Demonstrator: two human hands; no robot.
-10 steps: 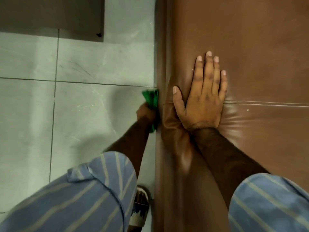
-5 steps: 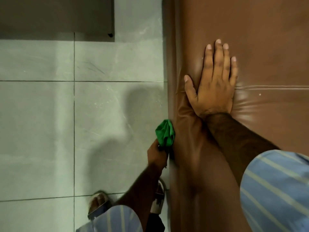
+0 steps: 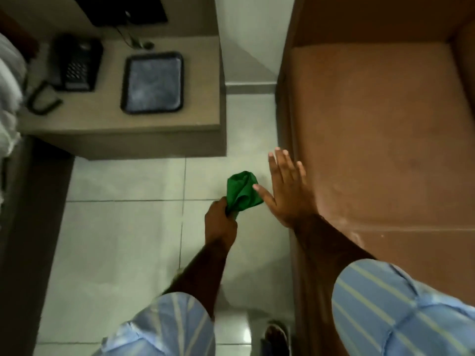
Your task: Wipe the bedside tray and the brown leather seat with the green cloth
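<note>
My left hand (image 3: 220, 222) is closed around the bunched green cloth (image 3: 243, 192), holding it over the floor tiles just left of the seat's edge. My right hand (image 3: 289, 187) is spread flat with fingers apart, hovering at the left edge of the brown leather seat (image 3: 380, 140); its thumb tip is beside the cloth. The black bedside tray (image 3: 153, 82) lies on the grey-brown bedside table (image 3: 108, 127) at the upper left, well away from both hands.
A black telephone (image 3: 74, 64) with a coiled cord sits left of the tray. White bedding (image 3: 7, 98) shows at the far left edge. Grey tiled floor (image 3: 123, 227) lies between table and seat. My sandalled foot (image 3: 275, 335) is at the bottom.
The view has pulled back, bringing the bedside table and tray into sight. My right hand has lifted off the seat cushion to its left edge. The cloth has come away from the seat's side.
</note>
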